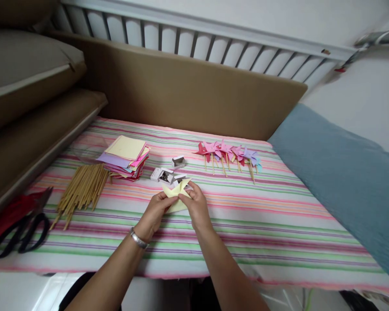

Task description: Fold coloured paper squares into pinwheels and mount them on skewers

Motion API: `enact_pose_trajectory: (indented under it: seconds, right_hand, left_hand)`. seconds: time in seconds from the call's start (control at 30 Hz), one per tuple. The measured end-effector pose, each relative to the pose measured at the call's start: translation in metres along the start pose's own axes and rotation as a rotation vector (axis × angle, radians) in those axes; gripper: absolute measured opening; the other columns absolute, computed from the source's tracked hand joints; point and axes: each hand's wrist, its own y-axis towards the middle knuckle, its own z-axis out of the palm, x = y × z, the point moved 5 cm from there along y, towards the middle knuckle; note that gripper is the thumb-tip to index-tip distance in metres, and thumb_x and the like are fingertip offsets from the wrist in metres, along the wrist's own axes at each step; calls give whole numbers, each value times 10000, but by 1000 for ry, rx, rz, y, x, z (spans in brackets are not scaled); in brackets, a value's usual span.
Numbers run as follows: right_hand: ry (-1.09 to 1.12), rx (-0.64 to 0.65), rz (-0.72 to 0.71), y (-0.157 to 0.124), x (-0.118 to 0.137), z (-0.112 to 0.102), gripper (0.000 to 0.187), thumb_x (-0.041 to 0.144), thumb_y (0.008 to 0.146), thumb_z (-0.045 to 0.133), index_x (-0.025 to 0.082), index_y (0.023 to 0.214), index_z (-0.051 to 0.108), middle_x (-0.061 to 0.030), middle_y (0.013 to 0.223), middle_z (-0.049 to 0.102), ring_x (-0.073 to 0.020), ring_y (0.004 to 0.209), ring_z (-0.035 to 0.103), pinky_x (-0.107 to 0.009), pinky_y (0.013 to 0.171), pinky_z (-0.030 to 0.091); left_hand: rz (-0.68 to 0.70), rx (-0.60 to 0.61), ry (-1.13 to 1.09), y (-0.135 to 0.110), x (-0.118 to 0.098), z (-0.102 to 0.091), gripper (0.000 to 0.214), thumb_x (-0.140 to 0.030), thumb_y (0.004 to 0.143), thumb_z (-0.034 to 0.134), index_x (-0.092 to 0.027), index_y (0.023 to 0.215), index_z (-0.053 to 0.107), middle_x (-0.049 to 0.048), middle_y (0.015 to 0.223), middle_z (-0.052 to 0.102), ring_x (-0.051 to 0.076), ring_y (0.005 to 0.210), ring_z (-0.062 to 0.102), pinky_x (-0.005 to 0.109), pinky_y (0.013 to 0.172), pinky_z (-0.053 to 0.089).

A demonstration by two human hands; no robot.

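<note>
Between my two hands is a pale yellow paper pinwheel (179,188), its points partly folded in toward the middle. My left hand (157,210), with a silver bracelet at the wrist, pinches its left side. On the other side my right hand (197,204) grips the paper, the thumb pressed near the centre. Just beyond the pinwheel lie small white boxes (162,176), one holding small dark pieces. Whether a pin is under my fingers is hidden.
Left of the boxes stand a stack of coloured paper squares (126,149) and a pile of thin wooden sticks (81,190). Black-handled scissors (22,233) lie by red material (6,211). Finished pinwheels on sticks (227,151) rest at the back right, before a brown board (188,95).
</note>
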Motion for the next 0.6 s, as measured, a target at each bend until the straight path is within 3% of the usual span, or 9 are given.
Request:
enact_pose_trajectory:
  seconds: [0.17,0.27,0.37,0.47,0.6]
  right_hand:
    - [-22,13,18,-2,-8,7,545,235,603,703,202,1117,523,8,751,638,-163,642,609,-273,594,470]
    - [-133,55,-40,-3,0,5,486,280,683,654,196,1143,522,-28,806,658,-184,721,623,-311,665,496]
    - [-354,60,-279,-8,20,1,349,280,773,571,223,1118,564,-68,1013,645,-201,917,607,-353,811,487]
    - [-595,154,-555,-19,34,6,253,195,785,543,252,1016,631,-64,1221,563,-219,1144,502,-398,973,397]
    - [-788,276,-689,-29,29,17,297,121,751,540,259,994,641,-54,1362,448,-233,1210,445,-431,1025,339]
  left_hand:
    - [3,-106,-16,2,3,-6,276,-236,578,765,-117,824,719,62,767,732,150,659,632,248,667,458]
    - [-6,-153,-18,4,-4,-14,251,-225,559,758,-114,779,712,49,691,724,144,595,625,244,615,463]
    - [-8,-240,-23,6,-16,-26,237,-208,528,749,-106,736,697,38,628,708,143,555,616,238,573,460]
    - [7,-275,-31,6,-28,-37,237,-198,510,742,-92,713,684,38,613,698,140,549,611,229,557,452]
    - [17,-246,-36,5,-33,-41,260,-194,506,729,-88,739,681,35,629,697,138,555,609,231,564,454]
